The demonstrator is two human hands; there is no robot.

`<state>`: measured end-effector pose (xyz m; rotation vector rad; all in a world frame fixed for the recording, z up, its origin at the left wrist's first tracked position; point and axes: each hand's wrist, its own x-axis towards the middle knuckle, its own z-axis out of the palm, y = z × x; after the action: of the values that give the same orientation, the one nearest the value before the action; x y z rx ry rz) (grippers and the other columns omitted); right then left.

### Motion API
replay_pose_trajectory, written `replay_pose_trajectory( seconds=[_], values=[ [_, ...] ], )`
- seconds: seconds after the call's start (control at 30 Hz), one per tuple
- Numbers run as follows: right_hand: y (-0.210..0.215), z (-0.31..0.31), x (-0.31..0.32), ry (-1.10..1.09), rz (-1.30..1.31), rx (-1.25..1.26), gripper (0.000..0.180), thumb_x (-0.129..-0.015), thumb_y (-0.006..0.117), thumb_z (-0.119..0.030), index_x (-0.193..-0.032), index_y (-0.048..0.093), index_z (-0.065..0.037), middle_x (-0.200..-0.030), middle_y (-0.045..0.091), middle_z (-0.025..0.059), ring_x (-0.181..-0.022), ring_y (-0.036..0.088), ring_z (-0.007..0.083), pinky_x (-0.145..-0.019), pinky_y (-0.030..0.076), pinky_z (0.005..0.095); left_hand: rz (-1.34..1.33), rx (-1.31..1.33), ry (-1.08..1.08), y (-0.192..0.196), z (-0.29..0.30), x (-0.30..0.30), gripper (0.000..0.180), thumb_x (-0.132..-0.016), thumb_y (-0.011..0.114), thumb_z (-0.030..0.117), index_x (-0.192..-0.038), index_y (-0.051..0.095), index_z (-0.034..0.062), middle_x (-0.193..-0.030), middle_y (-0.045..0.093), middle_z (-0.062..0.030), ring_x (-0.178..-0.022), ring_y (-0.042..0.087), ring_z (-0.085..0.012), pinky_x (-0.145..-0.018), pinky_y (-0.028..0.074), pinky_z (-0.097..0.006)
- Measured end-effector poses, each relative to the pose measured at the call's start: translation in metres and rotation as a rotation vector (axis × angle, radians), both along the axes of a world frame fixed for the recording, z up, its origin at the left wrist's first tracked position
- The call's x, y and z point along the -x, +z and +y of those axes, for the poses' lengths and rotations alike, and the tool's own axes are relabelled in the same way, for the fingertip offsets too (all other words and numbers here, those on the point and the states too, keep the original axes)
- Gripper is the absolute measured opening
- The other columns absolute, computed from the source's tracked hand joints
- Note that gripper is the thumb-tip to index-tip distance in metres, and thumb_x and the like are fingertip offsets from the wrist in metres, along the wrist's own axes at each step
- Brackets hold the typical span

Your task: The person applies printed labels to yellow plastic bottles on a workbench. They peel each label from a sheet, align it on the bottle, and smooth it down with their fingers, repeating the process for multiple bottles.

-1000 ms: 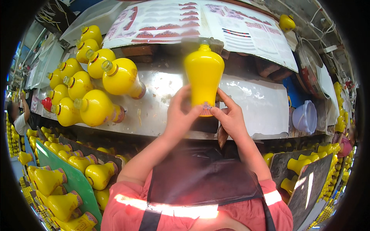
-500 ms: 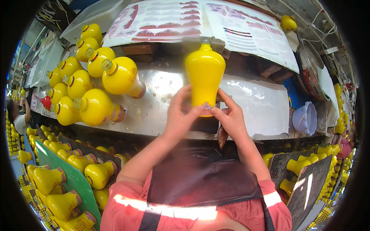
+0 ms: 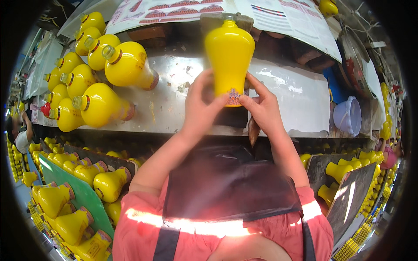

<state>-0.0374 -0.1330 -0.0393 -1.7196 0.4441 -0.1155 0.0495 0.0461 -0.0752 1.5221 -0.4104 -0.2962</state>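
A glossy yellow vase-shaped bottle (image 3: 229, 54) stands upright in front of me, neck up, held by its narrow base. My left hand (image 3: 201, 108) wraps the base from the left. From the right, my right hand (image 3: 261, 108) pinches the same base with its fingertips, and a dark slim tool (image 3: 253, 130) hangs below that hand. Both forearms rise from my red sleeves with a pale reflective stripe. The bottle's mouth reaches a brown block (image 3: 226, 19) under the printed sheets.
Several yellow bottles (image 3: 102, 104) lie on their sides on a steel shelf (image 3: 174, 108) at left. More yellow bottles (image 3: 109, 185) fill green and dark trays at lower left and lower right. A pale bowl (image 3: 348, 115) sits at right. Another person (image 3: 19, 139) works at far left.
The bottle stays held up in both hands; nothing has visibly shifted beyond a slight wobble of the view.
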Motion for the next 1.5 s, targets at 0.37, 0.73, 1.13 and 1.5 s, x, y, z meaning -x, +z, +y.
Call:
replay_pose_trajectory(
  seconds=[0.37, 0.73, 1.13, 1.5],
  values=[
    [-0.005, 0.002, -0.001, -0.052, -0.06, -0.065, 0.07, -0.089, 0.076, -0.017, -0.154, 0.053, -0.006, -0.066, 0.055, -0.0062, -0.055, 0.044, -0.0005, -0.052, 0.036, 0.0199, 0.037, 0.01, -0.032, 0.004, 0.0, 0.0, 0.067, -0.09, 0.077, 0.02, -0.149, 0.048, 0.0046, -0.137, 0.058, -0.0133, -0.129, 0.054, -0.0229, -0.111, 0.042, -0.038],
    [-0.012, -0.004, 0.001, -0.109, -0.062, -0.039, 0.054, -0.096, 0.071, -0.019, -0.147, 0.06, -0.005, -0.07, 0.059, -0.0031, -0.057, 0.045, 0.0007, -0.053, 0.037, 0.0201, 0.06, 0.057, -0.027, 0.007, -0.002, 0.001, 0.067, -0.088, 0.076, 0.018, -0.148, 0.049, 0.0021, -0.139, 0.057, -0.0142, -0.132, 0.053, -0.0252, -0.113, 0.042, -0.04],
    [0.04, -0.022, 0.001, 0.088, -0.264, 0.183, 0.036, -0.091, 0.071, -0.005, -0.126, 0.062, -0.002, -0.099, 0.072, 0.0105, -0.08, 0.068, 0.0156, -0.066, 0.053, 0.0299, -0.066, -0.032, -0.157, 0.006, 0.003, -0.003, 0.079, -0.09, 0.068, 0.015, -0.159, 0.029, 0.0108, -0.142, 0.048, -0.0174, -0.131, 0.048, -0.0247, -0.114, 0.039, -0.039],
    [0.059, 0.001, -0.008, 0.216, -0.481, 1.028, 0.04, -0.083, 0.079, -0.001, -0.121, 0.071, -0.009, -0.091, 0.07, 0.0124, -0.073, 0.067, 0.03, -0.065, 0.055, 0.037, -0.107, -0.016, -0.027, -0.002, -0.005, 0.0, 0.074, -0.081, 0.074, 0.016, -0.148, 0.044, 0.0029, -0.136, 0.059, -0.0201, -0.129, 0.056, -0.0355, -0.111, 0.044, -0.047]
  ],
)
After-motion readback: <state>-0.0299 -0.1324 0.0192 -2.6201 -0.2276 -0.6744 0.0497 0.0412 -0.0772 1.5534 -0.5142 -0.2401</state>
